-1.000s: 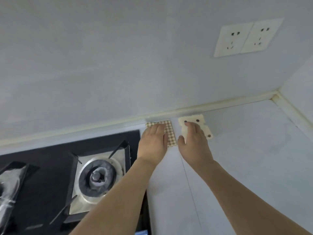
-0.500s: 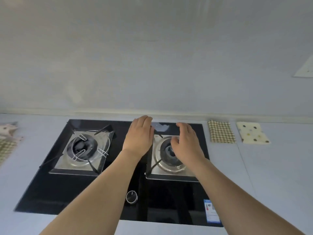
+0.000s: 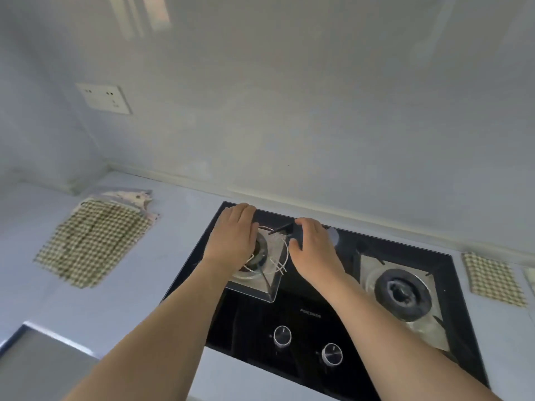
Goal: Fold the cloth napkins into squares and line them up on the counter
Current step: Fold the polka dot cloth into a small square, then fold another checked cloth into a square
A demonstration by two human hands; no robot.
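Meanwhile both hands (image 3: pixel 234 238) (image 3: pixel 314 247), grip relaxed, hover right of the unfolded napkins (image 3: pixel 92 241).

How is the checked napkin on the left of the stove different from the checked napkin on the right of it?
The left checked napkin lies spread open and wide; the right checked napkin is folded into a small, neat square. The left one rests on top of another, pale cloth; the right one lies directly on the counter. Both share the same green-and-cream check.
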